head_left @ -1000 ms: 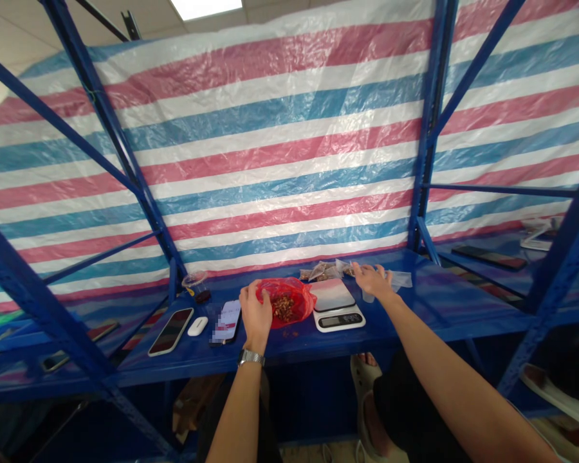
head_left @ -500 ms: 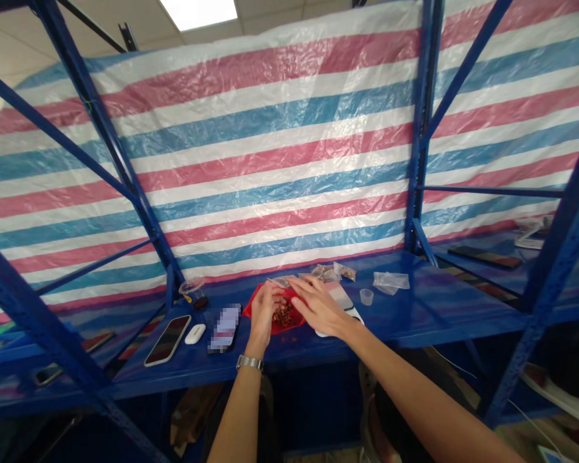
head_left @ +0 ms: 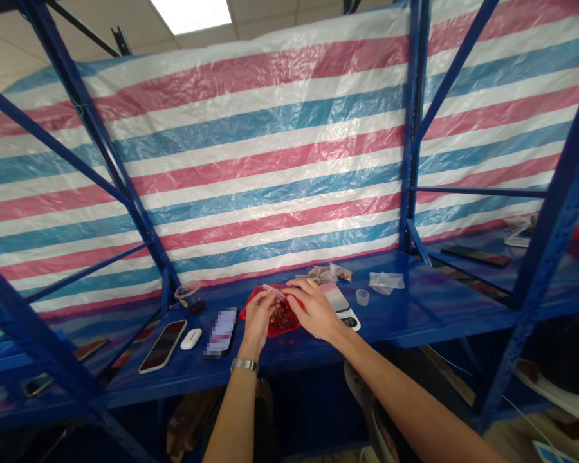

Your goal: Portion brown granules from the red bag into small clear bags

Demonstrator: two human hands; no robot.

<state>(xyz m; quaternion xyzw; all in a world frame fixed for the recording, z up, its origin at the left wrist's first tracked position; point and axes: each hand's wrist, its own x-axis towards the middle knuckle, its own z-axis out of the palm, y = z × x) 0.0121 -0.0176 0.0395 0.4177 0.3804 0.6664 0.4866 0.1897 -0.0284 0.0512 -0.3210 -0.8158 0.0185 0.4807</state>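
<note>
A red plastic bag (head_left: 249, 308) lies open on the blue shelf (head_left: 415, 308) with brown bits (head_left: 280, 315) inside. Both my hands are over it. My left hand (head_left: 258, 319), with a watch on its wrist, and my right hand (head_left: 312, 310) are curled and pinch a small clear bag (head_left: 274, 290) between them, just above the brown bits. A white kitchen scale (head_left: 343, 310) stands right beside my right hand, partly hidden by it.
A small clear cup (head_left: 362, 296) and empty clear bags (head_left: 386, 281) lie right of the scale, with filled little bags (head_left: 325, 274) behind it. Left are two phones (head_left: 163, 345) (head_left: 220, 331), a white case (head_left: 191, 338) and a plastic cup (head_left: 188, 294). Blue rack posts (head_left: 410, 128) flank the shelf.
My right hand came back from the clear bags at the right with a small bag and joined the left hand over the red bag. The view shifted slightly.
</note>
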